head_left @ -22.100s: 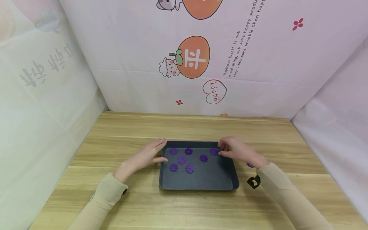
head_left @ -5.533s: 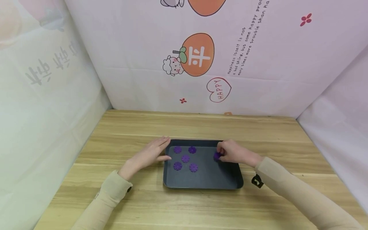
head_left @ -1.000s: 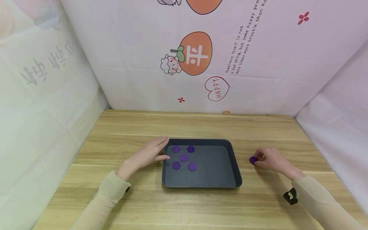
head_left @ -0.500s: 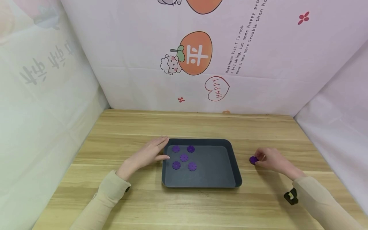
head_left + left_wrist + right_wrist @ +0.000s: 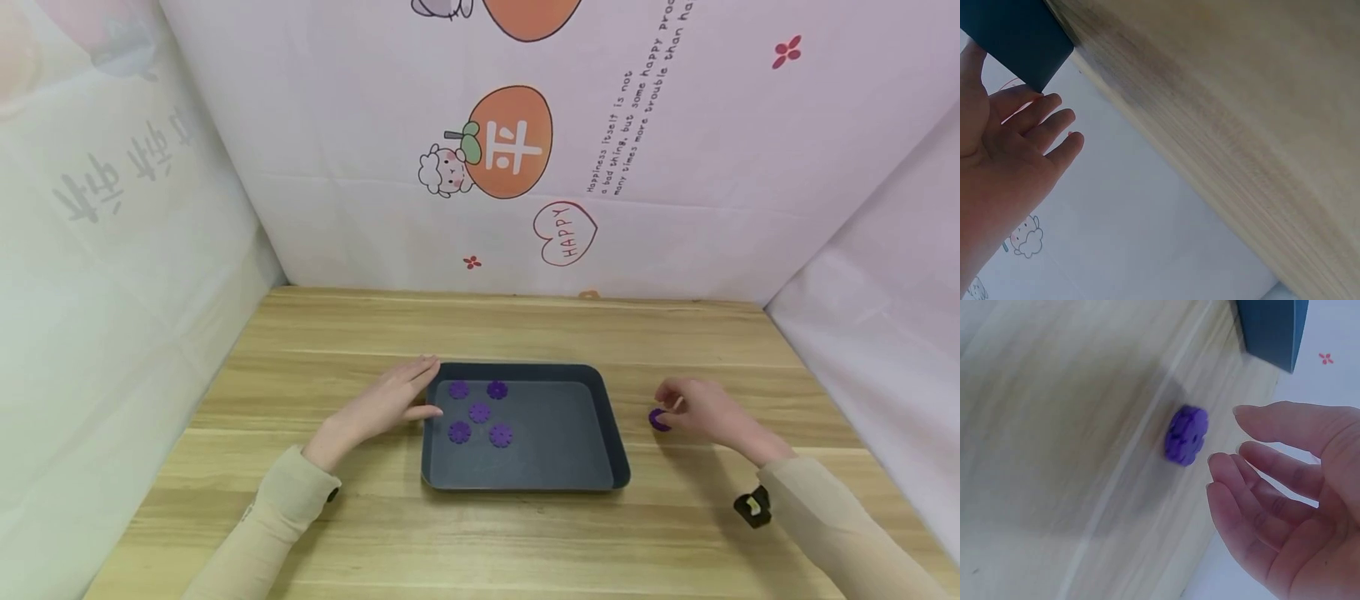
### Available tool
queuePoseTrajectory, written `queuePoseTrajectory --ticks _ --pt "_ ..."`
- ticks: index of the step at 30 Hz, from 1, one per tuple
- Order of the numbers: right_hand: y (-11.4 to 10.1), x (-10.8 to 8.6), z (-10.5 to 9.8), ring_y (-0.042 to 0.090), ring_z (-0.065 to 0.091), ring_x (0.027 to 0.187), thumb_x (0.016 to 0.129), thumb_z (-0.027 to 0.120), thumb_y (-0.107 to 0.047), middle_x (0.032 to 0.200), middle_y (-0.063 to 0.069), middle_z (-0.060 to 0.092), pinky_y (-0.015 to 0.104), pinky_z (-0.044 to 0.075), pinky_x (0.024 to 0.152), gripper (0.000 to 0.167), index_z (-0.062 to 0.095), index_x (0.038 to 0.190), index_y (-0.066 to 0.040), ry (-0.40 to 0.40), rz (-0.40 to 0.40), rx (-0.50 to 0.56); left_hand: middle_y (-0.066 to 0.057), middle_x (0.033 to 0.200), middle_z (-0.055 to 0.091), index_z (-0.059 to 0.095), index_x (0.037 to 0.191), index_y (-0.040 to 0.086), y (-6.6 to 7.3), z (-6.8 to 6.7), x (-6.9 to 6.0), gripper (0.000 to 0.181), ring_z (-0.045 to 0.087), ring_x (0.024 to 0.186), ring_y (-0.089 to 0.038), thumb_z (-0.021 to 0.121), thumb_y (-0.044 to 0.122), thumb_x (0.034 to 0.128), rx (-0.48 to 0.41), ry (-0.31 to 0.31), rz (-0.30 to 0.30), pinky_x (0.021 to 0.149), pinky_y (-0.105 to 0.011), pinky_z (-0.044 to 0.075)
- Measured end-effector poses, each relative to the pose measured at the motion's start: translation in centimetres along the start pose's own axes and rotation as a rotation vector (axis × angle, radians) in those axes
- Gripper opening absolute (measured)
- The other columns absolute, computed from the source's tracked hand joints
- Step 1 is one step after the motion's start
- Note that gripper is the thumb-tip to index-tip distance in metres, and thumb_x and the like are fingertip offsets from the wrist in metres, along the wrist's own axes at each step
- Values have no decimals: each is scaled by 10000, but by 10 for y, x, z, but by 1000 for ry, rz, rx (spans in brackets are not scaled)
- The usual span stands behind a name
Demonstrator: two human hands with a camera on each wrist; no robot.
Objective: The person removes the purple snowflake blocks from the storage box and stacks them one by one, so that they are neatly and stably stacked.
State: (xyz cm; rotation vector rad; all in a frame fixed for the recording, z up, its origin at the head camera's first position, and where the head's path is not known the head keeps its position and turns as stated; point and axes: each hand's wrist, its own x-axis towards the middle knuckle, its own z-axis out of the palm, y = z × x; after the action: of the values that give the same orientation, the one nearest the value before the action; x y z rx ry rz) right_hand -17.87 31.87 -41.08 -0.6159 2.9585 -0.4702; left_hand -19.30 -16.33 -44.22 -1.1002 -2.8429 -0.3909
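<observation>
1. Right hand [image 5: 701, 408]: thumb and fingers loosely bent and spread apart, nothing gripped. Right wrist view shows a gap between fingertips and the stack.
2. Purple notched disc stack [image 5: 1186, 435]: sits on the wood-grain tabletop [image 5: 555, 542], right of the tray, just under the right fingertips. More than one layer (exact count unreadable).
3. Left hand [image 5: 386, 396]: at the tray's left wall, fingers together and mostly straight toward the far left corner, thumb apart and reaching over the rim. Rests on the tray, not clamped round it.
4. Dark gray rectangular tray [image 5: 555, 450]: flat on the tabletop, between the two hands, well apart from the right one.
5. Five purple notched discs [image 5: 479, 412] lie in the tray's left half: four near the corners of a rough square, one in the middle, none touching.
6. Beige sleeves [image 5: 832, 517] on both arms; small black device [image 5: 752, 507] by the right cuff.
7. Behind: white printed backdrop [image 5: 337, 100] with an orange fruit cartoon [image 5: 513, 104] and a red "HAPPY" heart [image 5: 565, 233] (prints run sideways).
</observation>
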Motion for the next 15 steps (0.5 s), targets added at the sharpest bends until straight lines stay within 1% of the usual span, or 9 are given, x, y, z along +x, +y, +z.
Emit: queuePoseTrajectory --ticks 8,11,15 --pt "-16 9 -3 156 677 742 831 765 -87 888 108 722 304 577 632 209 682 998 9 1 -20 15 -246 1525 428 411 1474 -52 0 1 0 764 426 1424 -386 637 441 936 -5 2 -1 1176 -549 380" --pt "-21 13 -5 163 679 740 833 757 -65 897 127 721 304 582 632 203 679 1001 19 4 -41 24 -247 1521 434 418 1470 -52 0 1 -1 761 430 1420 -388 642 438 933 1 8 1 1171 -551 386" --pt "-27 18 -8 172 681 762 846 736 -46 914 137 721 302 583 647 196 677 1017 29 -14 -44 38 -242 1523 433 418 1472 -47 0 0 -1 761 427 1423 -385 639 444 933 4 8 -1 1174 -547 385"
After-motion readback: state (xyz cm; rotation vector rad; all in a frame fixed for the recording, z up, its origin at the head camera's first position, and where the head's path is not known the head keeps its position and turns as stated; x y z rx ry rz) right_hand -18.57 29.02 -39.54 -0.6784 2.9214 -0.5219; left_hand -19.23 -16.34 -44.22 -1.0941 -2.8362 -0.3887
